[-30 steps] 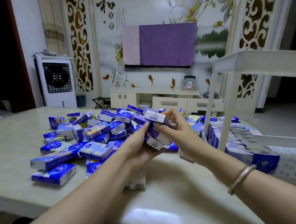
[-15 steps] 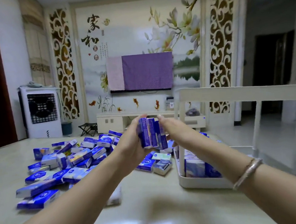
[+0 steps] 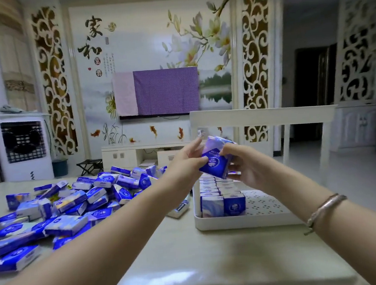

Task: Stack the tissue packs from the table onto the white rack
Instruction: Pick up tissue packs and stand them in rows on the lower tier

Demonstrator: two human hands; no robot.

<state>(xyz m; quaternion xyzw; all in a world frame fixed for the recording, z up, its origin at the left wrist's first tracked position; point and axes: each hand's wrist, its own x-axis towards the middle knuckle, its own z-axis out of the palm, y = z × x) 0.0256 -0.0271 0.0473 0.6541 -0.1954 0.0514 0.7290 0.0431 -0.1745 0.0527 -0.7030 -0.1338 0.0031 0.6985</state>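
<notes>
Now both hands (image 3: 185, 163) (bundle (image 3: 216, 160) gripped) have shifted over the rack (image 3: 247, 220).

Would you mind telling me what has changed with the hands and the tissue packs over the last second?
Both hands lifted a bundle of tissue packs off the pile on the table and carried it right, over the white rack's lower tray. The left hand and right hand still grip it between them, now tilted above the rows of packs already standing there. The loose pile looks unchanged.
</notes>
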